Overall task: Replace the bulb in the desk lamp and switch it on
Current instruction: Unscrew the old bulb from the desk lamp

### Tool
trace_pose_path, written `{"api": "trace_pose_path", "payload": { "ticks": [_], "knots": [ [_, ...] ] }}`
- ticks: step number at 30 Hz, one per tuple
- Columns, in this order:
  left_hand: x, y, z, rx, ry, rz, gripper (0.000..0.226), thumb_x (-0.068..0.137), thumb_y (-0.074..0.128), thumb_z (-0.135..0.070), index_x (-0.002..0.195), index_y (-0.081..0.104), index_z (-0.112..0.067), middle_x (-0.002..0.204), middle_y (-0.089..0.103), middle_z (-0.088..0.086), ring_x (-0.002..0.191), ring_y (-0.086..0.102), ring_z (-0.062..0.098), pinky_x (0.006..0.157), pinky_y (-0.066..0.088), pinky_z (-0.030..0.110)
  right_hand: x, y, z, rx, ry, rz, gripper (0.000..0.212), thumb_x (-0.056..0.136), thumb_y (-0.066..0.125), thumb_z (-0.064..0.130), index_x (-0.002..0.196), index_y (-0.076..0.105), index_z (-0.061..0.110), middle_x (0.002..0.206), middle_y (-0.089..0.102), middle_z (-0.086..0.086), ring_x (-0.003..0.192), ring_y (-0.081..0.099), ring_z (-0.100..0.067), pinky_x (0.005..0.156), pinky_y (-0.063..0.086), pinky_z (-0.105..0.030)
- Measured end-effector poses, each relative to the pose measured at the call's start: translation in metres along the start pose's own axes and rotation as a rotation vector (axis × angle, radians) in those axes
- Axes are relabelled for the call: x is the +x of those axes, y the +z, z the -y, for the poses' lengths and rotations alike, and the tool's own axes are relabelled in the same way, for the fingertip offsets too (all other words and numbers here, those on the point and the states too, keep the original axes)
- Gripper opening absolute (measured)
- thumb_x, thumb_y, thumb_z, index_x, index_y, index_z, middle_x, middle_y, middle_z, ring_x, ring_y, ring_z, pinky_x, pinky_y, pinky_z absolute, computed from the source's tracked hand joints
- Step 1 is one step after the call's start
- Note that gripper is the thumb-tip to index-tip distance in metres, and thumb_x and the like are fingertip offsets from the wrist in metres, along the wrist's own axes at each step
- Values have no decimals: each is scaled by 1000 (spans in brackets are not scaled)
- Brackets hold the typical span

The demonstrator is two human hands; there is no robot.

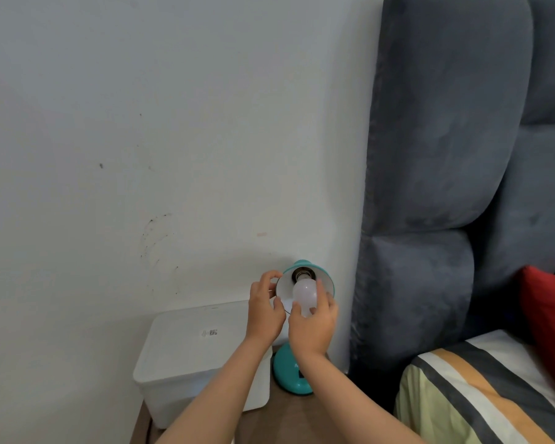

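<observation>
A teal desk lamp stands on a brown table by the wall, its round base point(289, 376) low and its shade point(328, 283) tilted up toward me. A white bulb point(305, 294) sits at the mouth of the shade, its metal end at the dark socket point(302, 274). My right hand point(314, 325) is wrapped around the bulb from below. The shade's left rim is gripped by my left hand point(265, 310). The lamp's neck is hidden behind my hands. The bulb is unlit.
A white lidded plastic box point(186, 354) stands left of the lamp on the brown table point(289, 418). A grey padded headboard point(430, 187) rises right of the lamp. A striped bedcover point(481, 395) and a red cushion point(545, 322) lie at the lower right.
</observation>
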State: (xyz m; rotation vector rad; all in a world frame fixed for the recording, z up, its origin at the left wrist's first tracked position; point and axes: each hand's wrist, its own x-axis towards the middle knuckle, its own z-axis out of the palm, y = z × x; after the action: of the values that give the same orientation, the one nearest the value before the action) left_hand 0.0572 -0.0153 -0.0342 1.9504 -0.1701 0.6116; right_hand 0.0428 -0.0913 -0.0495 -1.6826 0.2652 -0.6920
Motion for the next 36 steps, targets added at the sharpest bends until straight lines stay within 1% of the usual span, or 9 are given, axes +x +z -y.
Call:
{"api": "trace_pose_path", "payload": {
  "ticks": [2,6,10,12,15,19,25,30,36],
  "knots": [
    [-1,0,0,-4,-3,-3,63,80,45,10,99,42,-50,110,49,3,95,57,5,85,48,24,-2,0,1,94,40,-12,70,82,69,15,140,31,22,135,42,-11,113,55,-29,88,53,-37],
    [-1,0,-2,-6,-4,-2,60,81,46,9,101,42,-47,111,48,4,95,55,2,87,50,27,-1,0,7,139,94,-6,65,86,65,22,141,30,15,135,44,-14,86,61,-20,71,47,-21],
    [-1,0,-1,-2,-3,-8,65,81,46,9,97,39,-54,110,48,3,94,56,4,85,49,25,0,-1,5,79,7,18,50,85,64,11,131,46,19,134,43,-10,110,55,-25,87,52,-30],
    [0,0,0,-2,-2,-6,67,81,46,10,97,39,-55,111,48,2,95,56,4,85,47,20,0,-1,3,22,-39,21,49,83,64,4,127,52,22,137,41,-9,123,47,-27,97,45,-32],
    [0,1,2,-6,-6,-8,69,79,45,10,97,40,-56,111,49,2,95,57,5,85,47,19,-4,-2,1,-17,-38,4,55,83,66,10,133,47,23,140,38,-10,123,46,-28,94,45,-30],
    [0,2,0,-18,-16,-27,69,77,44,11,95,41,-56,109,49,3,92,57,3,83,48,25,-8,0,8,122,94,-12,70,83,67,20,142,28,18,133,43,-15,99,62,-30,75,45,-24],
    [0,1,0,-14,-19,-8,65,80,46,9,95,41,-55,109,49,3,92,56,2,81,47,19,-1,-4,14,108,161,-7,58,88,61,22,138,37,5,135,48,-17,116,52,-27,82,34,-16],
    [1,2,2,-11,-14,-3,66,79,46,9,95,41,-55,108,50,4,93,57,3,81,45,14,-1,-5,9,67,77,20,52,82,65,7,130,49,22,135,42,-8,121,48,-25,94,45,-30],
    [-1,1,0,-11,-15,-10,65,81,48,7,94,40,-57,107,48,2,92,56,2,82,51,27,-3,-1,13,81,159,-33,69,83,67,24,141,32,10,134,45,-15,118,52,-31,93,48,-38]
  ]
}}
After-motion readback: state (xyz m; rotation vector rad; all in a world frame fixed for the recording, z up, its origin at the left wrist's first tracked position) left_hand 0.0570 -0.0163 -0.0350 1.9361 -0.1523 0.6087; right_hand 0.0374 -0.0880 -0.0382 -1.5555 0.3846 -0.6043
